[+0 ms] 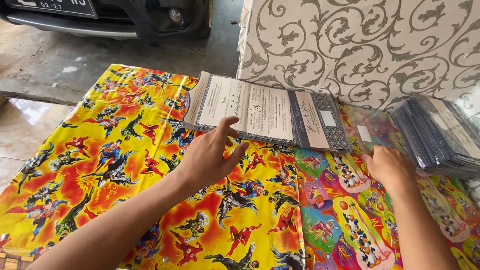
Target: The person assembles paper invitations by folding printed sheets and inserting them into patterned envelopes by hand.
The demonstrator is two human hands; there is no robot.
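My left hand [212,152] hovers with fingers apart just in front of an unfolded card [265,112], grey-patterned with a white printed middle, lying on top of a stack on the floor covering. Its fingertips are at the card's near edge, holding nothing. My right hand [387,165] rests palm down on a clear plastic sleeve [372,131] that lies to the right of the card. Whether the fingers pinch the sleeve I cannot tell. Both forearms reach in from the bottom.
A bright cartoon-printed sheet [120,165] covers the floor. A stack of bagged cards [440,135] lies at the right. Behind stands a white surface with grey scrollwork [360,45]. A car bumper [110,17] sits on bare concrete at the top left.
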